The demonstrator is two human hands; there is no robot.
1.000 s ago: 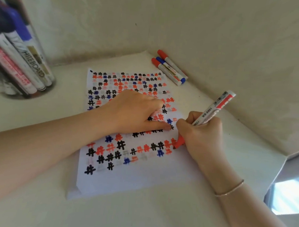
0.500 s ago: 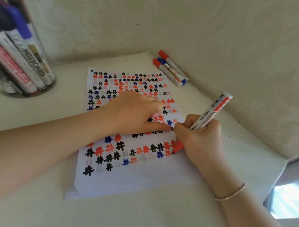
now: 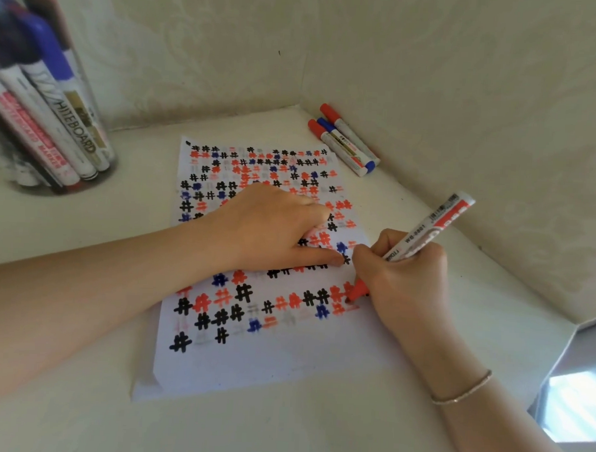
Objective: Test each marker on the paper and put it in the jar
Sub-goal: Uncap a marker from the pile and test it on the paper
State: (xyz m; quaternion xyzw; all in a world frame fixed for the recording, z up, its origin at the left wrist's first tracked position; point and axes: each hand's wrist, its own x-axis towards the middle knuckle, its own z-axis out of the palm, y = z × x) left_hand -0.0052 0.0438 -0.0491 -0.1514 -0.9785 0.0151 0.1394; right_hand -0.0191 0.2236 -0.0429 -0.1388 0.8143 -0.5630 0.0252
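A white sheet of paper (image 3: 270, 364) covered in black, red and blue hash marks lies on the pale table. My right hand (image 3: 406, 285) grips an uncapped red marker (image 3: 429, 228), its tip touching the paper at the right end of a row of marks. My left hand (image 3: 276, 228) rests on the middle of the sheet, fingers curled, thumb stretched along the paper; whether it holds anything is hidden. A clear jar (image 3: 38, 108) holding several markers stands at the far left. Three capped markers (image 3: 344, 140) lie in the back corner.
Walls close in behind and on the right, meeting at the corner (image 3: 300, 103). The table's right edge (image 3: 565, 326) drops off near my right forearm. Bare table surface (image 3: 281, 430) lies in front of the paper.
My right hand has shifted the red marker's tip slightly along the row at the paper's right side. My left hand stays put on the sheet.
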